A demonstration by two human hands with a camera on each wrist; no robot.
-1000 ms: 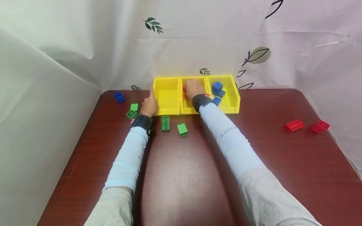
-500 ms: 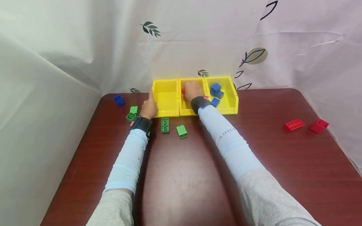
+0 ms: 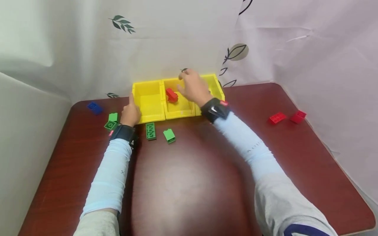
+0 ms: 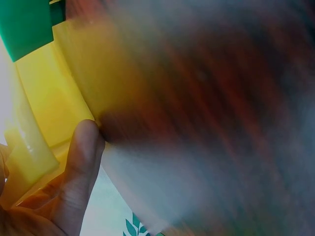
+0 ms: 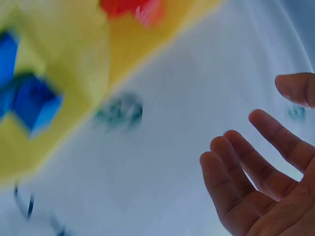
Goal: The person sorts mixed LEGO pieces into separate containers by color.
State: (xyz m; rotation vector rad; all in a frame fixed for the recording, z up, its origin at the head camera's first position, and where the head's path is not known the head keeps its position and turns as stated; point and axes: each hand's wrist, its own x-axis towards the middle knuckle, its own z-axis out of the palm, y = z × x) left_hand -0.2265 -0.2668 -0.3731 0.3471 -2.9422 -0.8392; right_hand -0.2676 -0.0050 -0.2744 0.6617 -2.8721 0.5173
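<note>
Three yellow bins (image 3: 148, 111) stood joined on the dark red table (image 3: 189, 177), a red brick (image 3: 171, 95) in the middle one under the loose-fingered, empty right hand (image 3: 193, 87), while the left hand (image 3: 130, 113) pressed the leftmost bin's side before leaf-printed curtains (image 3: 177, 36).

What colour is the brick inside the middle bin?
Red; the brick shows best in the head view.

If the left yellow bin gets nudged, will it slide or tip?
The left yellow bin looks like thin empty plastic on a smooth, glossy table, so it probably slides easily. The left hand touches its side. Its low, wide shape makes tipping unlikely.
</note>
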